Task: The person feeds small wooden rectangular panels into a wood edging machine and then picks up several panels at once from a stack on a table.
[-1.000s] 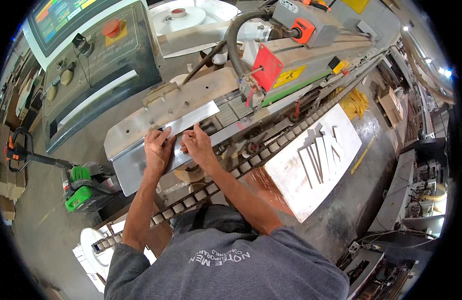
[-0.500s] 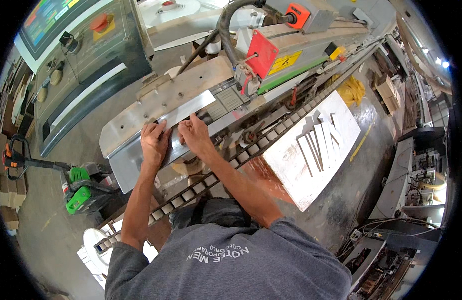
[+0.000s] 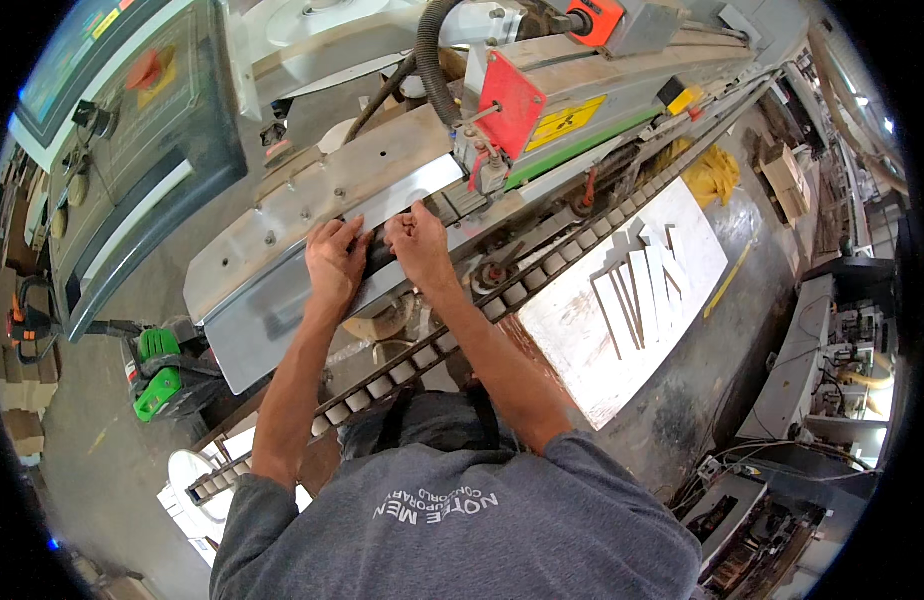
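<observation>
A narrow white strip of board (image 3: 417, 189) lies along the grey metal infeed table (image 3: 252, 330) of a long machine, its far end close to the red guard (image 3: 512, 105). My left hand (image 3: 337, 258) bends over the strip's nearer part, fingers curled and pressed down at its edge. Just right of it, my right hand (image 3: 419, 243) is closed with fingers bent, gripping at the strip's edge beside the ribbed pads (image 3: 460, 203). The fingertips of both hands are partly hidden by the knuckles.
A roller rail (image 3: 402, 372) runs between me and the machine. Right of it, several thin strips (image 3: 637, 290) lie on a white board (image 3: 592, 370). A control console (image 3: 142, 150) stands at far left, above a green-and-black pallet truck (image 3: 160, 390). A grey hose (image 3: 437, 60) hangs over the machine.
Both hands and the white strip have moved along the table, right and away from me, toward the red guard. The view has shifted slightly.
</observation>
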A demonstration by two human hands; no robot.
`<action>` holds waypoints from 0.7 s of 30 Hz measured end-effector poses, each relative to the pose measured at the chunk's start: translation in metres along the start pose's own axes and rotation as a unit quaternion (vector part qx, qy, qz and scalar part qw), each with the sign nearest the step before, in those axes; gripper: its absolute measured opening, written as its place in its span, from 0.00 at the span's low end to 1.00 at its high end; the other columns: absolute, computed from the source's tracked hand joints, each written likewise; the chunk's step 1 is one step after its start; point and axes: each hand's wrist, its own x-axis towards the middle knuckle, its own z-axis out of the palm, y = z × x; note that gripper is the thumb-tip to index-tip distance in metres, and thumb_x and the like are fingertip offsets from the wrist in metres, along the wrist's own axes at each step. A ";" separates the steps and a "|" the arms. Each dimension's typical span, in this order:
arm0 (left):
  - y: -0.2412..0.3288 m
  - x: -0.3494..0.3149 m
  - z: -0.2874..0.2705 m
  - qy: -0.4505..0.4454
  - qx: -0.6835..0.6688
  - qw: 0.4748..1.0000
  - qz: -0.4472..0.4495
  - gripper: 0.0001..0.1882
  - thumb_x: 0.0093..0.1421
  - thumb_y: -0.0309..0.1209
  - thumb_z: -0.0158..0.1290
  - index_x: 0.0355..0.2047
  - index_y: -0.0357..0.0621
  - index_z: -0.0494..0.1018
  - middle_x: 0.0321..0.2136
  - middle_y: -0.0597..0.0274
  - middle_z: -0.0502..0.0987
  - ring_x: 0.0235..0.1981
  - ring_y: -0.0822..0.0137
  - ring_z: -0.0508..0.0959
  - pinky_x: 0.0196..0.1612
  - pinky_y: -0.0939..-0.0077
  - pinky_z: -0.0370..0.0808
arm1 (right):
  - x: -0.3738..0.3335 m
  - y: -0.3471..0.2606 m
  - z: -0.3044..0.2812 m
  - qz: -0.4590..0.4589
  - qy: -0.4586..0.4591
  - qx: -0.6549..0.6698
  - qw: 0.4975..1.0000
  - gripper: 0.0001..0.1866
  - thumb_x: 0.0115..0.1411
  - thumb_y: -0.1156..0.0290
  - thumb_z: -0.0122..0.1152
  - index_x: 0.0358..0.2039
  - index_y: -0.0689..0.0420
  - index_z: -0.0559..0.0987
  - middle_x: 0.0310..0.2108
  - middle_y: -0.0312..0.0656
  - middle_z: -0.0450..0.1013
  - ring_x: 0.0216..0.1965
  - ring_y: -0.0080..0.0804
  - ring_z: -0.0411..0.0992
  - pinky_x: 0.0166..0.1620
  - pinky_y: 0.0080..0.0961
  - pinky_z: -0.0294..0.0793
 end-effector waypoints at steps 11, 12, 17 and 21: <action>0.044 0.049 0.077 -0.037 0.039 0.997 0.052 0.12 0.53 0.30 0.63 0.39 0.46 0.82 0.28 0.57 0.80 0.32 0.51 0.77 0.42 0.58 0.72 | -0.025 -0.020 -0.091 -0.171 0.040 -0.013 0.984 0.29 0.66 0.82 0.54 0.67 0.58 0.66 0.42 0.42 0.77 0.30 0.20 0.71 0.34 0.19 0.75; 0.031 0.048 0.091 -0.029 0.015 0.997 0.065 0.12 0.53 0.30 0.63 0.39 0.44 0.83 0.28 0.55 0.81 0.32 0.52 0.77 0.42 0.59 0.72 | -0.043 -0.029 -0.099 -0.163 0.036 -0.010 0.986 0.25 0.66 0.81 0.55 0.64 0.59 0.69 0.43 0.42 0.77 0.33 0.20 0.72 0.37 0.19 0.75; 0.054 0.078 0.104 -0.051 0.001 0.997 0.052 0.12 0.54 0.31 0.64 0.39 0.42 0.83 0.26 0.55 0.81 0.31 0.54 0.77 0.40 0.62 0.72 | -0.119 -0.020 -0.175 -0.113 0.130 -0.135 0.976 0.24 0.64 0.80 0.57 0.62 0.58 0.72 0.47 0.47 0.77 0.40 0.30 0.75 0.42 0.23 0.76; 0.072 0.067 0.096 -0.040 -0.014 0.998 0.049 0.11 0.55 0.28 0.62 0.40 0.41 0.83 0.25 0.54 0.80 0.31 0.53 0.77 0.40 0.62 0.73 | -0.159 0.035 -0.260 -0.030 0.194 -0.410 0.891 0.31 0.61 0.80 0.58 0.65 0.65 0.65 0.61 0.64 0.63 0.62 0.58 0.61 0.63 0.52 0.66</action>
